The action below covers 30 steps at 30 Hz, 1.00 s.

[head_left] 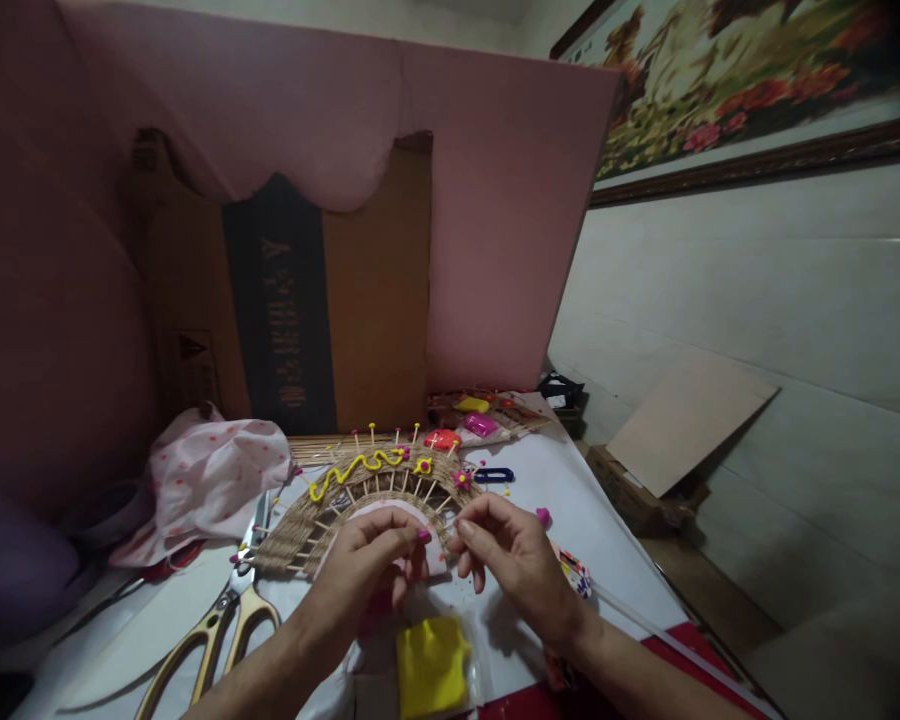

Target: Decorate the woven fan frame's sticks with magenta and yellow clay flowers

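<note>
My left hand (386,555) is closed in a pinch on a small lump of magenta clay (424,537). Close by on the right, my right hand (506,545) has thumb and forefinger pressed together; whatever lies between them is too small to make out. Just beyond both hands stands a fan-shaped twine-and-stick weaving (292,540). A wavy yellow clay strip (356,468) and small yellow and magenta clay flowers (423,466) decorate it, and sticks with coloured tips rise from its rim. A flat piece of yellow clay (433,665) lies in front, between my forearms.
Gold-handled scissors (221,610) lie at the left, near a spotted cloth (217,465). Behind the weaving are red clay (442,439), a pink packet (481,425) and a blue oblong tool (495,475). A cardboard piece (379,300) leans against the pink panel (502,220).
</note>
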Each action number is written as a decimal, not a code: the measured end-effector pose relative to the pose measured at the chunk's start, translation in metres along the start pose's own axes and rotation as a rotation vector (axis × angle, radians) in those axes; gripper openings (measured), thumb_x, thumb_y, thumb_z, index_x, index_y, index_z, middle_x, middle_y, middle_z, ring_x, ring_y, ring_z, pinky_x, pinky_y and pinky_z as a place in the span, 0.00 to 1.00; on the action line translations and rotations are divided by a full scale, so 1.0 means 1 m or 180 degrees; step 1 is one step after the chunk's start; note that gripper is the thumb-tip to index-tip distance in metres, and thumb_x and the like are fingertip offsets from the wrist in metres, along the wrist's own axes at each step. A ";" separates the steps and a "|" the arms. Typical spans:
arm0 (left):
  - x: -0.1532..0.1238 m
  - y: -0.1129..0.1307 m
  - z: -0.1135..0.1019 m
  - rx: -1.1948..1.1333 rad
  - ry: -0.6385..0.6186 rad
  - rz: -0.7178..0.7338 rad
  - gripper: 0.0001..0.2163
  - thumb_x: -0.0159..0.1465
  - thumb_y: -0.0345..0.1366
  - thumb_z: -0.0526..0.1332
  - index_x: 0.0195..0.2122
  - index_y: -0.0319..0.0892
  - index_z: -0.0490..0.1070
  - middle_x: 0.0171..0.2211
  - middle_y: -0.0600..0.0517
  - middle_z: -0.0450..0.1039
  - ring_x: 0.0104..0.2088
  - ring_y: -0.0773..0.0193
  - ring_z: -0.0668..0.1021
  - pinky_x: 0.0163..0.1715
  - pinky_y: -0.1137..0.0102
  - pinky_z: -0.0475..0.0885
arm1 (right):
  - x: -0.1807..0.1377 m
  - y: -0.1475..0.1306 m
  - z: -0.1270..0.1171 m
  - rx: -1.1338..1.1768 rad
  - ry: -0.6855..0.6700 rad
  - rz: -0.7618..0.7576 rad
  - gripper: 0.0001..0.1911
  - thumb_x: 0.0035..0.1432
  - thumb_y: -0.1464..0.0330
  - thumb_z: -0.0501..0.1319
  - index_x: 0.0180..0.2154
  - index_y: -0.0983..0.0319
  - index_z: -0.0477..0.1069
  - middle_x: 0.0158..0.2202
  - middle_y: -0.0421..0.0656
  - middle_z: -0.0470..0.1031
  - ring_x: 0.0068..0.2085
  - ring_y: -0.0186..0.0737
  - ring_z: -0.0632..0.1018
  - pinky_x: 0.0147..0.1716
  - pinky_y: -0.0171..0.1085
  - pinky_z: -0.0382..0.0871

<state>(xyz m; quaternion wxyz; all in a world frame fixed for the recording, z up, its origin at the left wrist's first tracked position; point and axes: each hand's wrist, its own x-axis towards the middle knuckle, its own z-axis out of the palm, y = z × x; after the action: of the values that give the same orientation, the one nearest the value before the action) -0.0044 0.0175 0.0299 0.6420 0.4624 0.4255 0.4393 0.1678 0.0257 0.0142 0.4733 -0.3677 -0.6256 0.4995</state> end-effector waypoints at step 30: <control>0.008 -0.011 -0.009 -0.0914 -0.0100 -0.0099 0.13 0.53 0.41 0.66 0.29 0.35 0.72 0.20 0.51 0.73 0.14 0.74 0.70 0.10 0.81 0.62 | 0.009 0.008 -0.004 0.1371 -0.0163 0.0799 0.13 0.51 0.62 0.65 0.28 0.65 0.67 0.17 0.35 0.67 0.14 0.23 0.63 0.12 0.25 0.53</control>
<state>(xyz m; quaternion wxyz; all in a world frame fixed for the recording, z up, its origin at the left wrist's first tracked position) -0.0089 0.0255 0.0162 0.7148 0.3660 0.3553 0.4784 0.1690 0.0369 0.0084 0.4590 -0.3204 -0.4659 0.6853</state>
